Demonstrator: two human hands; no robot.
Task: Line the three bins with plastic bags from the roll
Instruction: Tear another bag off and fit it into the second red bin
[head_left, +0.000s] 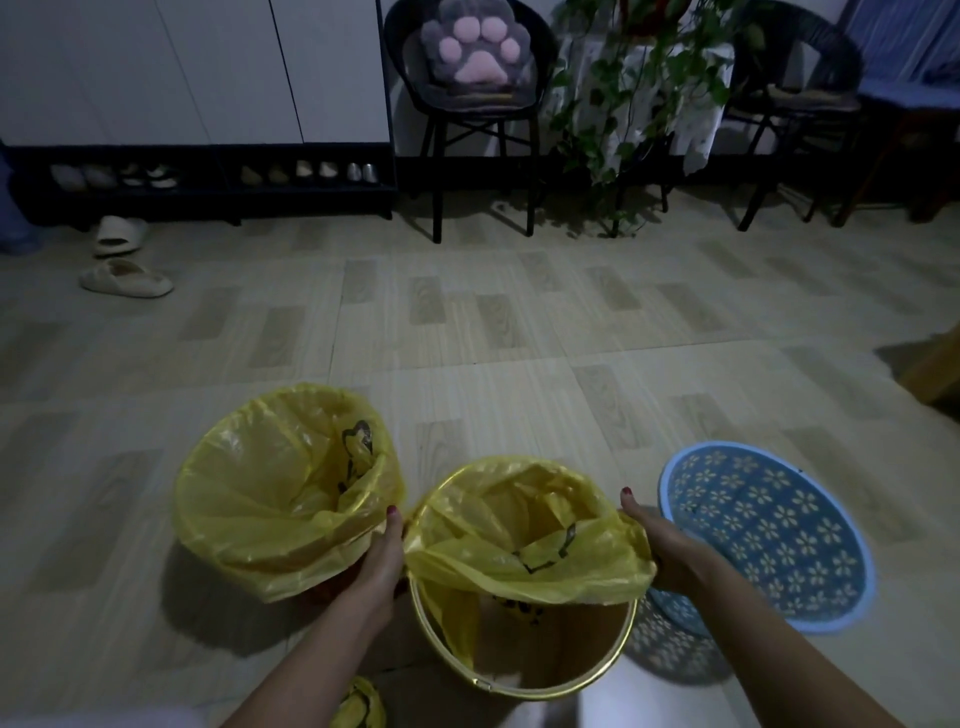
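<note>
Three bins stand on the floor in front of me. The left bin (270, 561) is fully wrapped in a yellow bag. The middle gold-rimmed bin (545, 680) has a yellow plastic bag (524, 566) stretched over its far rim only; the near rim is bare. My left hand (382, 558) grips the bag's left edge and my right hand (657, 540) grips its right edge. The blue flower-patterned bin (769, 535) on the right has no bag. The yellow bag roll (358, 706) lies on the floor by my left forearm.
Slippers (124, 278) lie at the far left near a shoe rack (202, 179). A chair with a paw cushion (475, 47), a trailing plant (623, 104) and another chair (795, 93) line the back wall. A wooden furniture corner (935, 369) juts in at the right.
</note>
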